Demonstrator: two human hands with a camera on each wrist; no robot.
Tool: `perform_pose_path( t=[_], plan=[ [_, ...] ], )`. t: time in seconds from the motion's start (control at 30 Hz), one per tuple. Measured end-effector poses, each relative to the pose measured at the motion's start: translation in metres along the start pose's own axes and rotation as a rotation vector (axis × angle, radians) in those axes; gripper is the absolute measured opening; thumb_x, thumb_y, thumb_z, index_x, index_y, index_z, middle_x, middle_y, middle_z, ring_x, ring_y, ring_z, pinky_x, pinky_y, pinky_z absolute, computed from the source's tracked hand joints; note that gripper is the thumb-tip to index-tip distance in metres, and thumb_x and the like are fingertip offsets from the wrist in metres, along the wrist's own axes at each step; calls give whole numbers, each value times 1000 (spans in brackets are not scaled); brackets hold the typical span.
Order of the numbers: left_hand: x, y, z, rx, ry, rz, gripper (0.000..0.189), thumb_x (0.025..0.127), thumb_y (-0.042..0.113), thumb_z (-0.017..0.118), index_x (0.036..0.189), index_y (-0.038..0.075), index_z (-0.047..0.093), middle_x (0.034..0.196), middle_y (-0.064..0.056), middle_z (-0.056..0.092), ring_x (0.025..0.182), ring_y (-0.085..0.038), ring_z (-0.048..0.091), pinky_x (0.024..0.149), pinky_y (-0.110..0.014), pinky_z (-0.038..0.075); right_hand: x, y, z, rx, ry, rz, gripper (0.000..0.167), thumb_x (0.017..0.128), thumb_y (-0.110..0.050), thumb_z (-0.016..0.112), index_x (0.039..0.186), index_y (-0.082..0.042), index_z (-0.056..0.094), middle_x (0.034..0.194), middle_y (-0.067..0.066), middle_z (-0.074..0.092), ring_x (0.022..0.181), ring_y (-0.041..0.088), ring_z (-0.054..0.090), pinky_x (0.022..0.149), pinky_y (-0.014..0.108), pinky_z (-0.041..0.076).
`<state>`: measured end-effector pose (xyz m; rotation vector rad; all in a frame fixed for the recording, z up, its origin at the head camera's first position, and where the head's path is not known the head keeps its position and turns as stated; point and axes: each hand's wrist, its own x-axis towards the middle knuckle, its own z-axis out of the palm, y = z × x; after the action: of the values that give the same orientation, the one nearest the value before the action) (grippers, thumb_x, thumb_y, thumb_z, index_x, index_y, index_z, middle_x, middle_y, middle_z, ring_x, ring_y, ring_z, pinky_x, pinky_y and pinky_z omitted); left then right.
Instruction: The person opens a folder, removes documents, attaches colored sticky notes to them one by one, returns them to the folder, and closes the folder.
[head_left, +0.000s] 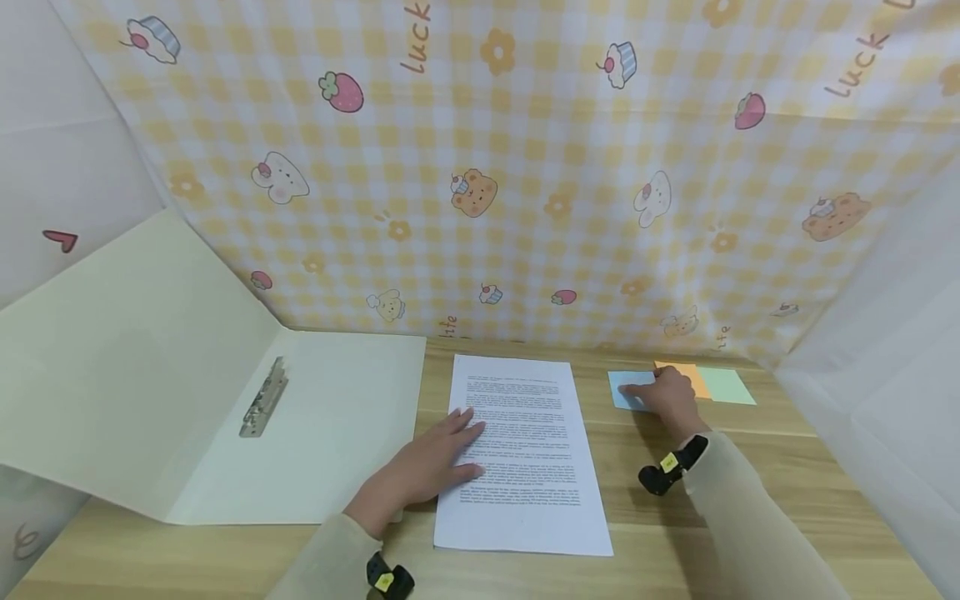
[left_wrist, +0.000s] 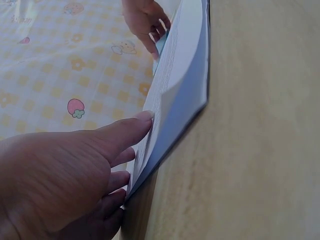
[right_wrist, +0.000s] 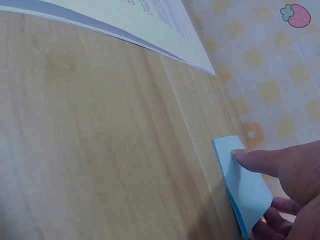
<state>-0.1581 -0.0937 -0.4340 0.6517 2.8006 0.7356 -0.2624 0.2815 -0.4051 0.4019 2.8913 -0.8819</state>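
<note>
A stack of printed paper [head_left: 517, 467] lies in the middle of the wooden table. My left hand [head_left: 431, 462] rests along its left side, fingers extended over the printed lines; the left wrist view shows the thumb touching the sheets and one corner lifting. Farther right, my right hand [head_left: 670, 398] grips a blue sticky note pad [right_wrist: 245, 180], its thumb on the top face and its fingers bent at the opposite edge. Behind that hand are an orange sticky note pad [head_left: 697, 379], partly covered, and a green sticky note pad [head_left: 727, 386].
An opened white folder [head_left: 345, 425] stands at the left, its cover [head_left: 127, 358] raised against the side. A metal clip [head_left: 264, 398] is fixed inside it near the spine. Yellow checked cloth [head_left: 517, 167] hangs along the table's back edge.
</note>
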Motion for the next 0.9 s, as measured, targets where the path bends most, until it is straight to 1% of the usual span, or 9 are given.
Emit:
perform_pose_path(
  t=[0.03,0.1,0.2,0.33,0.47,0.63,0.7,0.83,0.9],
  plan=[
    [0,0,0,-1,0,-1,68,96,40,67,154,13,44,167,-10,29,157,-33,24,122,-55,32,0,1,1,18,4,-2,70,90,-34,74,127,19,49,118,35,56,102,40,55,87,48,50],
    [0,1,0,-4,-1,-2,68,96,40,67,154,13,44,167,-10,29,157,-34,24,122,-55,32,-1,3,2,61,10,-5,80,90,-32,75,139,20,38,136,40,48,117,44,51,100,55,46],
    [0,1,-1,-1,-2,-2,67,96,40,67,154,13,44,167,-10,29,157,-33,24,122,-54,32,-1,5,6,109,4,1,83,90,-29,74,143,18,31,141,39,44,124,46,48,107,57,42],
    [0,0,0,1,-1,-2,67,96,40,67,154,14,45,167,-10,30,157,-33,24,122,-54,32,-2,7,9,142,18,-10,82,89,-26,75,143,15,28,142,38,43,124,47,48,106,57,42],
    [1,-1,1,2,-1,-1,67,96,41,67,154,14,44,167,-9,30,157,-32,24,123,-54,31,-5,8,12,171,38,-24,81,89,-22,75,143,14,27,139,38,44,121,46,49,102,55,45],
    [1,-2,2,1,-1,-2,68,96,42,67,154,15,44,168,-8,29,157,-32,24,123,-54,31,-11,9,13,249,25,-27,81,90,-21,74,144,14,24,140,36,41,120,43,48,100,52,46],
    [1,-2,2,-3,-1,-4,68,96,42,67,154,15,44,168,-8,29,157,-32,23,123,-54,31,-14,8,14,268,20,-47,80,90,-20,74,143,13,25,140,35,41,120,43,48,100,52,46],
    [1,-1,1,-6,-1,-8,69,95,42,67,154,15,44,168,-8,29,157,-33,23,123,-54,31,-17,7,18,265,13,-103,74,90,-19,74,141,13,31,137,35,44,120,43,50,101,52,46],
    [1,-1,1,-8,-1,-9,69,95,42,67,154,15,44,168,-8,29,157,-33,23,122,-54,31,-19,6,19,246,12,-128,71,89,-19,75,139,13,35,134,34,48,116,42,52,97,49,49]
  ],
)
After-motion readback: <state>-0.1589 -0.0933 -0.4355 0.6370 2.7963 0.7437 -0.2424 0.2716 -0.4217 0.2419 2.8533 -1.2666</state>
